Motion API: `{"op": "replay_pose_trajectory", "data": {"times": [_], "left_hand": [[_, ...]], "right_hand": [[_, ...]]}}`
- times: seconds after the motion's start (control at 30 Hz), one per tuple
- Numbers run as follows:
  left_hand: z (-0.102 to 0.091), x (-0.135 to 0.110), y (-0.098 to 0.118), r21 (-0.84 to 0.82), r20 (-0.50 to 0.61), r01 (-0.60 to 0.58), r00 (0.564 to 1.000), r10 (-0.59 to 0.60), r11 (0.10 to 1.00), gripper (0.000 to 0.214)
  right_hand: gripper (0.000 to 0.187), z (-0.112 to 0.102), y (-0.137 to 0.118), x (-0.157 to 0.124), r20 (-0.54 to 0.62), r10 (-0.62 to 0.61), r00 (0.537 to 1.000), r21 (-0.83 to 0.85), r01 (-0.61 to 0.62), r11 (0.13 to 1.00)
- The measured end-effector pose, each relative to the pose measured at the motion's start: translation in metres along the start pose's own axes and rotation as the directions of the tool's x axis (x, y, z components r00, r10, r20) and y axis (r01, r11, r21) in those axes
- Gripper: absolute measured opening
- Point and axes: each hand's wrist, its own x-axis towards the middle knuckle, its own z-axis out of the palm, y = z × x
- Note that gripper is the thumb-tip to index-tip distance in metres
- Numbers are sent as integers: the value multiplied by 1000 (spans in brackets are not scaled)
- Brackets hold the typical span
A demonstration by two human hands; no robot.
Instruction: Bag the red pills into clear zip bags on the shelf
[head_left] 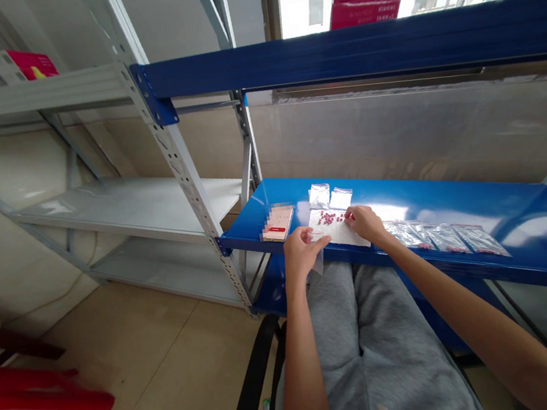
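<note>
Small dark-red beads (pixel 326 218) lie loosely on a white sheet (pixel 340 231) at the front edge of the blue shelf. My right hand (pixel 367 225) reaches onto the sheet's right side, its fingertips pinched together at a few of the beads. At the sheet's left edge, my left hand (pixel 300 252) grips a clear plastic bag (pixel 318 264), which hangs partly over the shelf edge. Behind the sheet lie two flat zip bags (pixel 320 196). Several filled zip bags (pixel 446 237) with red contents rest in an overlapping row to the right.
A phone-sized pinkish object (pixel 278 223), partly blurred out, lies left of the sheet on the blue shelf (pixel 520 206). A blue beam (pixel 359 52) crosses above. Grey shelving (pixel 127 204) stands left, and a red stool (pixel 37 404) is on the floor.
</note>
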Motion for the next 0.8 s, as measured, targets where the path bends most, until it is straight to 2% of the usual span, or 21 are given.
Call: {"op": "replay_pose_trajectory", "data": {"times": [0.1,0.2,0.27,0.33,0.43,0.53,0.57,0.63,0.73,0.8], "left_hand": [[2,3,-4,13,21,-48,999,48,999,47],[5,3,-6,36,41,-91,995,89,995,49],[8,3,-6,65,45,-121,992,118,991,50],[9,2,-6,93,48,-144,989,140,985,51],[10,1,-5,97,63,-163,985,158,982,52],[10,1,-5,95,71,-169,984,162,981,53],[9,1,-6,98,68,-168,985,161,981,53],[9,2,-7,105,58,-168,985,162,980,52],[8,3,-9,105,53,-172,985,167,980,52],[8,3,-11,110,50,-169,985,164,979,53]], "right_hand": [[19,-8,-1,0,-17,-9,1000,40,10,999],[19,-23,-8,-1,7,-148,989,186,144,972],[20,-35,-17,-4,47,-305,951,330,273,904],[21,-46,-29,-9,94,-427,899,453,344,823],[20,-55,-46,-15,177,-514,839,530,359,768],[22,-54,-49,-14,220,-543,810,525,371,766],[22,-52,-47,-12,214,-533,818,504,375,778],[22,-45,-38,-4,167,-454,875,402,360,842],[24,-32,-19,9,87,-249,965,156,234,960],[24,-22,-9,15,69,-154,986,47,151,987]]}}
